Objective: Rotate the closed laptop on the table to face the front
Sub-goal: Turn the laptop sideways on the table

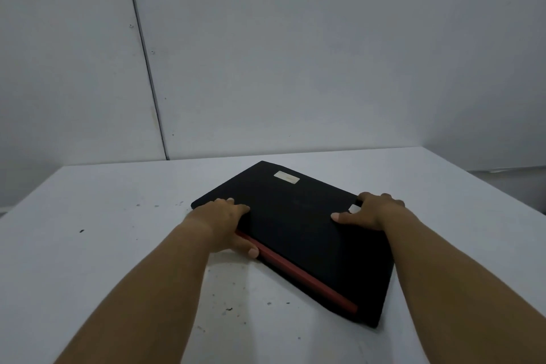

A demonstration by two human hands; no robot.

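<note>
Pale grey panelled walls are closing in behind a white desk [88,245] speckled with dark flecks. Near its middle, a closed black laptop with a red strip along one side [298,233] is lying askew, one corner pointing at the far edge. The left hand [227,223] is clasping its left corner, thumb on the red strip; the right hand [373,211] is gripping the opposite corner. The turn seems under way; squaring it probably needs both hands swivelling together.
</note>
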